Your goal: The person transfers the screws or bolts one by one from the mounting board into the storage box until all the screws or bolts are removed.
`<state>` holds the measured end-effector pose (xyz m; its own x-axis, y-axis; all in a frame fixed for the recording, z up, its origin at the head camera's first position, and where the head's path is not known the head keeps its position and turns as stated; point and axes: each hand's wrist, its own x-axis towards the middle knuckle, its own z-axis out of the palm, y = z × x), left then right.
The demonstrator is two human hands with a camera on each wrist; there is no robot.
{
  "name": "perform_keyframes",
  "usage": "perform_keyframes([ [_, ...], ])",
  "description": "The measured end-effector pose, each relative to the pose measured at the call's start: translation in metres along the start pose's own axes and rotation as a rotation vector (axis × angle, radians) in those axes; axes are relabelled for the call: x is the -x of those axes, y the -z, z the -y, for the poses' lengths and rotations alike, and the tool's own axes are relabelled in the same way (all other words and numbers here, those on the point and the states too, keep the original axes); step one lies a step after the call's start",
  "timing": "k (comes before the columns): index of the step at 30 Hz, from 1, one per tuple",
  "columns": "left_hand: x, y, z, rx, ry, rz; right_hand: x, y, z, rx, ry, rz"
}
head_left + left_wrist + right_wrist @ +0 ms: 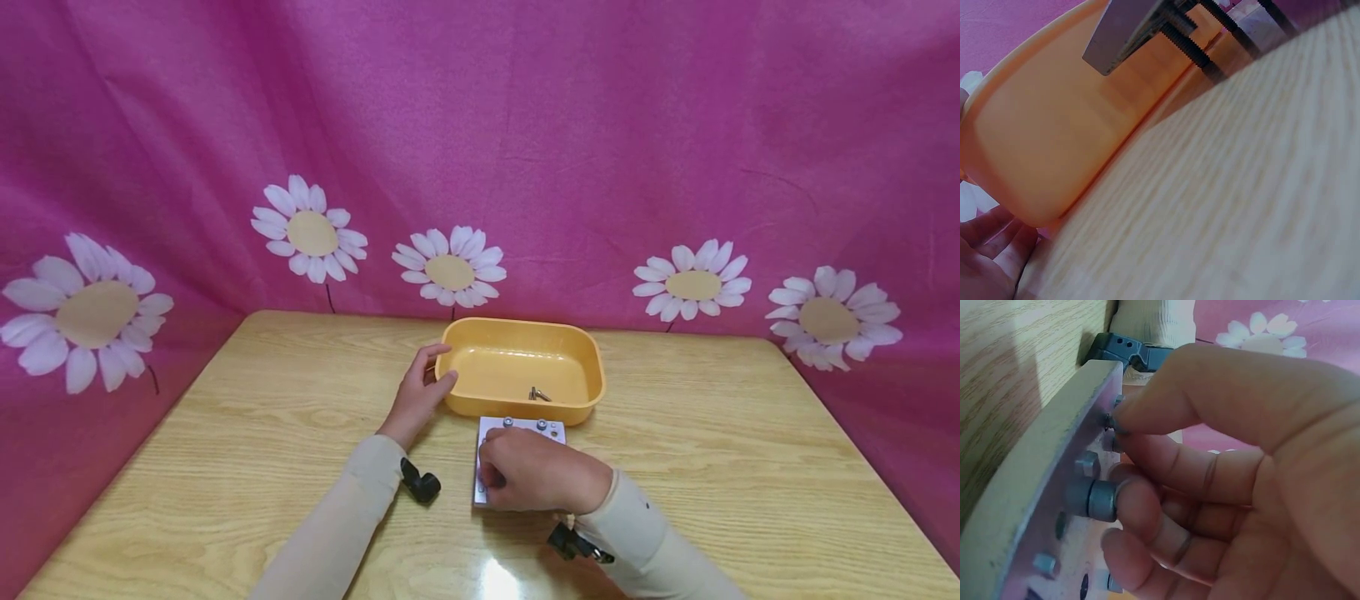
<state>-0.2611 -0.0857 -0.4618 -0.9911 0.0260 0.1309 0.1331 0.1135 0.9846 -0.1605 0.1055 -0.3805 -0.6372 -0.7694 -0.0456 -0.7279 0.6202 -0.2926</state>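
Note:
In the head view, a silver metal plate (525,422) with bolts standing in it lies before a yellow plastic bin (517,409). My right hand (536,471) is over the plate, and in the right wrist view its thumb and index finger pinch a small metal bolt (1110,422) at the plate's face. The other fingers curl beside a larger bolt head (1102,501). My left hand (416,400) touches the bin's left end with relaxed fingers. Threaded bolt shanks (1188,49) stick out under the plate in the left wrist view.
A few loose bolts (540,394) lie inside the bin near its front wall. The wooden table (712,467) ends at a pink flowered curtain (570,167) at the back and sides. Black wrist cameras (420,483) are strapped on both sleeves.

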Motion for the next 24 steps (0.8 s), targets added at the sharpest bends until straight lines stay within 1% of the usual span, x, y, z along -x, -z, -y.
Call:
perform_keyframes([
  [6,0.0011,-0.0004,-0.0014,-0.005,0.003,-0.003,0.0001,0.0008,-0.0003,-0.016,-0.013,-0.001],
  [13,0.0013,0.0002,-0.0005,0.002,0.001,0.001,-0.0002,0.0004,-0.0007,-0.015,-0.003,-0.011],
  [19,0.0002,0.0012,-0.0001,0.015,0.012,0.019,-0.0001,0.0029,-0.0007,-0.039,-0.025,0.008],
  [22,0.0005,0.0016,-0.0028,0.012,0.02,0.031,0.0005,0.0046,0.0,-0.046,-0.03,0.017],
  [24,0.0032,0.002,-0.0091,0.001,0.021,0.035,0.0006,0.0055,0.0002,-0.047,-0.026,0.015],
])
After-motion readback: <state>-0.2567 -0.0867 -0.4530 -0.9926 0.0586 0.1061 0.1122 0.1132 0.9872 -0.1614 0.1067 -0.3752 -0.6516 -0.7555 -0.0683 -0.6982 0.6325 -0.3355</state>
